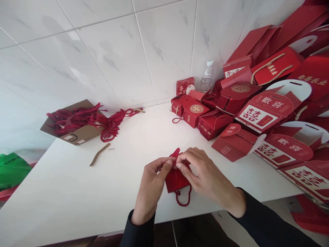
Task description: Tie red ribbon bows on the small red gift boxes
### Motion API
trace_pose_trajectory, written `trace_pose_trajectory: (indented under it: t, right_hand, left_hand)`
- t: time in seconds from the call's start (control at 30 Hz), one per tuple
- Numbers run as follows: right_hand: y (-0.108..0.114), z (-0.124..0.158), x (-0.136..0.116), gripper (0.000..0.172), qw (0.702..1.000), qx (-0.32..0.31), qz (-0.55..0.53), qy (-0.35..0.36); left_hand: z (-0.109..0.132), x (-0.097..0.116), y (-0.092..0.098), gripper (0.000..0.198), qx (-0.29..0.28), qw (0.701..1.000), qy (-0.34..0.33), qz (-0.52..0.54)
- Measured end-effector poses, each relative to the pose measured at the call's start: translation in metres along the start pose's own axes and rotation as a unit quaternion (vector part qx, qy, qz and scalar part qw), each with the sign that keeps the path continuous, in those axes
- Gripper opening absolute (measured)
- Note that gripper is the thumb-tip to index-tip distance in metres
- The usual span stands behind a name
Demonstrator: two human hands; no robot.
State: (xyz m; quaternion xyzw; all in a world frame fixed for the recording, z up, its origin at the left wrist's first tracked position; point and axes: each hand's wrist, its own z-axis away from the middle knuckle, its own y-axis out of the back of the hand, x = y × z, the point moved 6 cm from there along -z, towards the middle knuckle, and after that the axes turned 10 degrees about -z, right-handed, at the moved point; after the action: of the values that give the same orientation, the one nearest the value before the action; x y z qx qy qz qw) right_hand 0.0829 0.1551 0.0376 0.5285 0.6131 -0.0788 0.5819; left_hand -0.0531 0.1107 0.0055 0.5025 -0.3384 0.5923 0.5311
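head view: left hand [152,181], right hand [207,175] close together, both pinching red ribbon [176,152] over small red box [183,184]; cord handle [183,205] rests on surface [97,199].

This looks like a small packing workroom, though a room in a home cannot be ruled out: a plain white table [77,199] against marbled wall tiles [110,75], massed red boxes [196,111], a cardboard carton [88,135] heaped with ribbons [68,121], and a small red package [177,184] being handled.
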Motion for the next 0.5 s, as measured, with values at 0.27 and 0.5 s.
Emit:
trace_pose_trajectory:
  t: [0.27, 0.5]
  right_hand:
    - [-0.002, 0.001, 0.003, 0.045, 0.999, -0.02, -0.049, 0.014]
    - [-0.011, -0.004, 0.023, 0.038, 0.995, -0.035, -0.079, -0.054]
  left_hand:
    - [-0.001, -0.007, 0.006, 0.021, 0.004, 0.999, 0.0, -0.038]
    - [0.003, 0.005, -0.001, 0.014, 0.083, 0.982, -0.082, -0.151]
